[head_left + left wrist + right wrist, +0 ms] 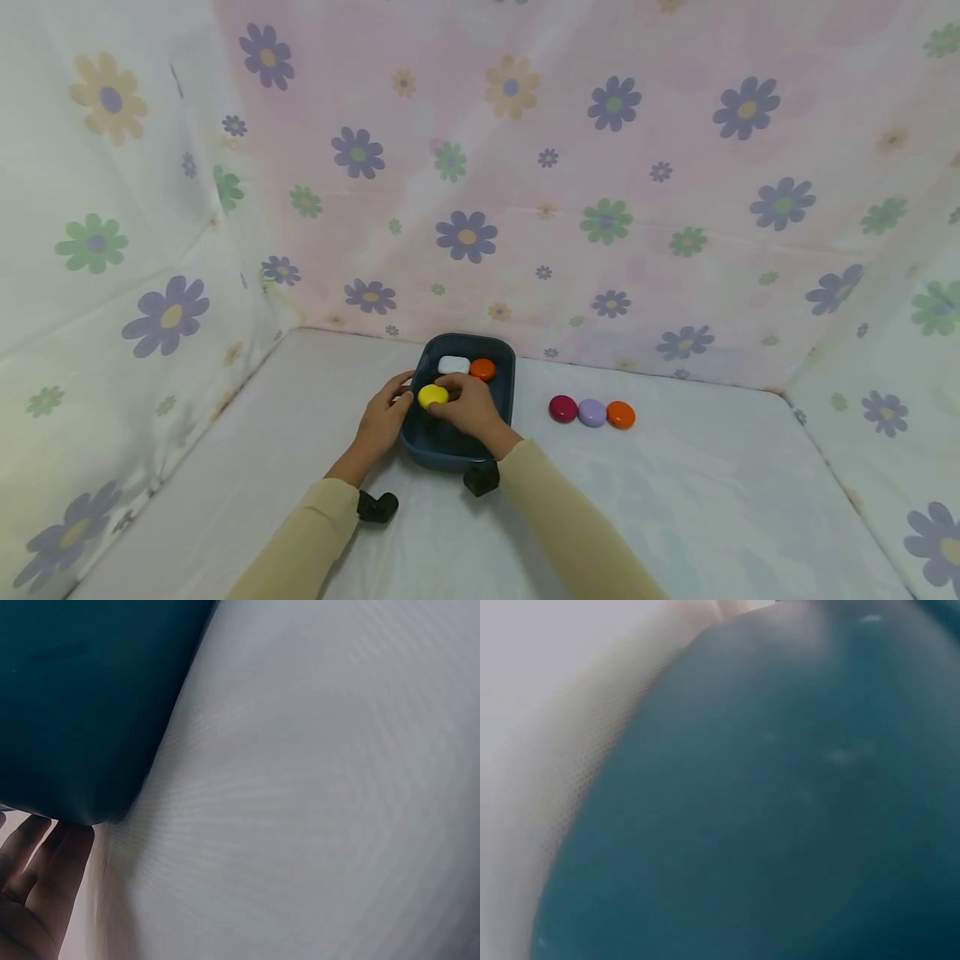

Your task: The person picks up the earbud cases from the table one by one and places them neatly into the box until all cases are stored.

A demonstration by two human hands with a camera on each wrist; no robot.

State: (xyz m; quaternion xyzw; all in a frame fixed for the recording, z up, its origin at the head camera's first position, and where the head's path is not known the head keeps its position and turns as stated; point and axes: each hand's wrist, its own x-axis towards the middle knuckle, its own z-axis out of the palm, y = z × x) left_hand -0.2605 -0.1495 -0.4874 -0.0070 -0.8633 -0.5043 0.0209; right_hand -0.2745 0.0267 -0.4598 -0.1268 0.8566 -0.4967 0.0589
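A dark teal rectangular tray (457, 460) stands near the back of the table. Over its left part, my right hand (471, 406) pinches a glossy yellow round piece (432, 396) between thumb and fingers. A white piece (453, 365) and an orange round piece (482, 369) lie at the tray's far end. My left hand (382, 419) rests against the tray's left side. In the left wrist view its fingers (64, 877) are fairly straight and touch the tray's edge. The right wrist view holds mostly blurred teal tray wall (742, 795).
To the tray's right, a dark red piece (563, 408), a lilac piece (592, 412) and an orange piece (621, 415) lie in a row on the white-covered table (712, 492). Flower-patterned cloth (525, 208) hangs at the back and both sides.
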